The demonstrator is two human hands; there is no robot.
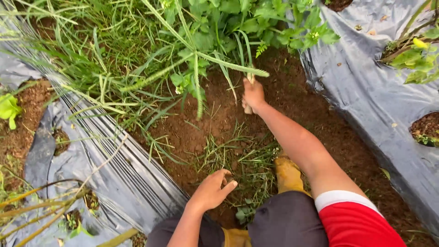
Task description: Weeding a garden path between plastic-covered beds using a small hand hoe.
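Observation:
My right hand (253, 94) reaches forward over the bare brown soil (215, 119) and is closed around a pale handle, probably of a tool (248, 109), whose working end is hidden among the weeds (201, 41). Close to my knees, my left hand (211, 190) rests low on a patch of cut grass (242, 160), fingers curled and pinching at the blades. Tall grass stems and leafy green weeds fill the far end of the furrow. I am squatting, with dark trousers and a yellow boot (288, 174) visible below.
Grey plastic mulch sheets (375, 91) cover raised beds on both sides of the furrow, the left one (114, 169) with planting holes. A small plant with a yellow bud (418, 55) grows on the right bed. Dry stalks (41, 206) lie at lower left.

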